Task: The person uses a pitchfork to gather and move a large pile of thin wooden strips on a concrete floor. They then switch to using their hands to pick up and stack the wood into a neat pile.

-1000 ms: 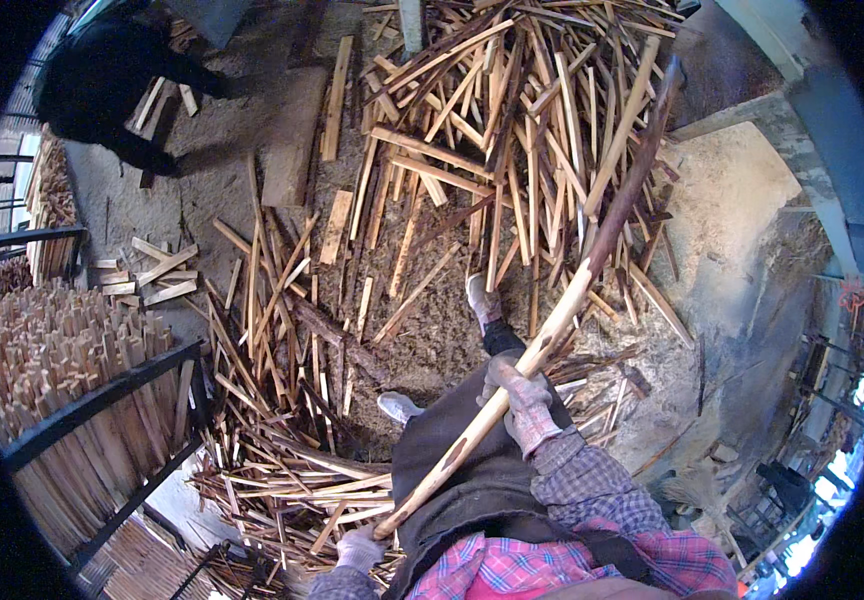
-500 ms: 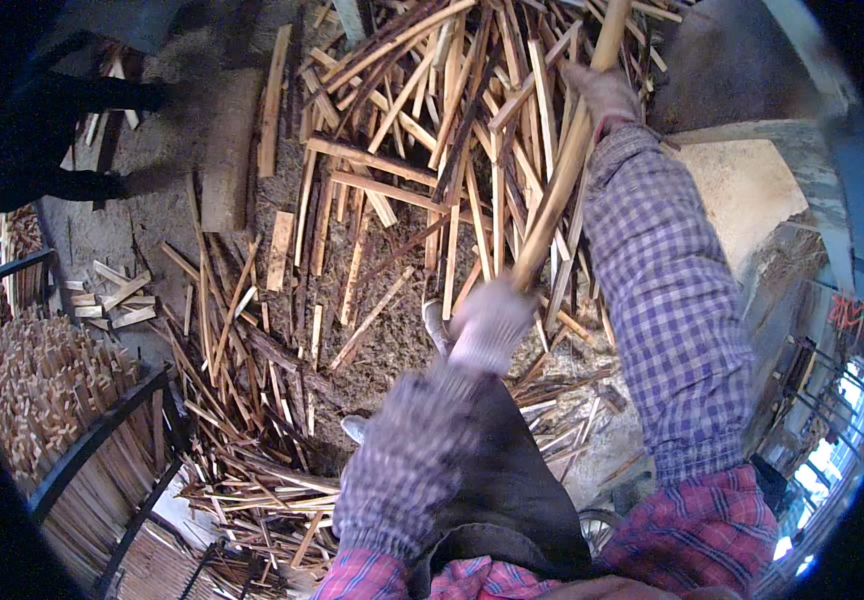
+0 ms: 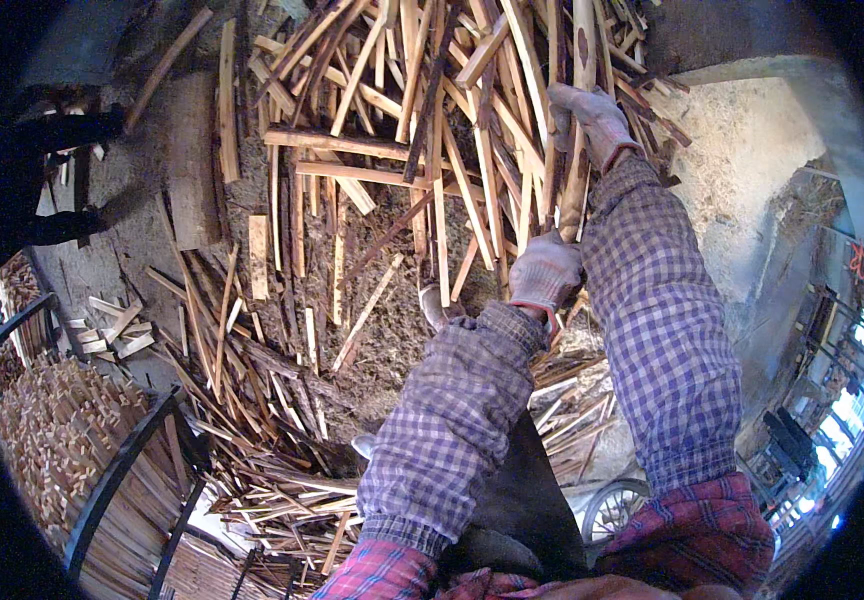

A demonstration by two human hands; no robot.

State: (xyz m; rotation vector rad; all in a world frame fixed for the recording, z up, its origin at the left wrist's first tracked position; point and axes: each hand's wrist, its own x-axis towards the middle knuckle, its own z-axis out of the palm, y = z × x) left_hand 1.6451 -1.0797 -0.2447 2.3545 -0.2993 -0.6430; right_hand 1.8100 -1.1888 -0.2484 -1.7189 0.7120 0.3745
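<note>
A long wooden pole (image 3: 573, 185) runs away from me, almost straight up the view, among the loose sticks. Around its near end my left hand (image 3: 549, 270), in a pale knit glove with a red cuff edge, is closed. Farther along, my right hand (image 3: 600, 122), gloved alike, wraps the same pole from the right side. Beyond and to the left of both hands spreads a heap of split wood strips (image 3: 417, 95), pale and dark-barked, lying across each other. The pole's far end cannot be told apart from the heap.
At the left, a metal-framed rack (image 3: 112, 480) holds tightly packed sticks (image 3: 62, 430). More strips (image 3: 282, 490) lie scattered near my feet. A thick plank (image 3: 192, 170) and short offcuts (image 3: 117, 325) rest on the floor. A spoked wheel (image 3: 614, 510) stands near my right side. Dark shapes (image 3: 62, 130) blur at far left.
The pole has swung from a slant to nearly straight ahead. My left hand has moved forward and right, closer to my right hand. Both hands still grip the pole; the view has shifted slightly.
</note>
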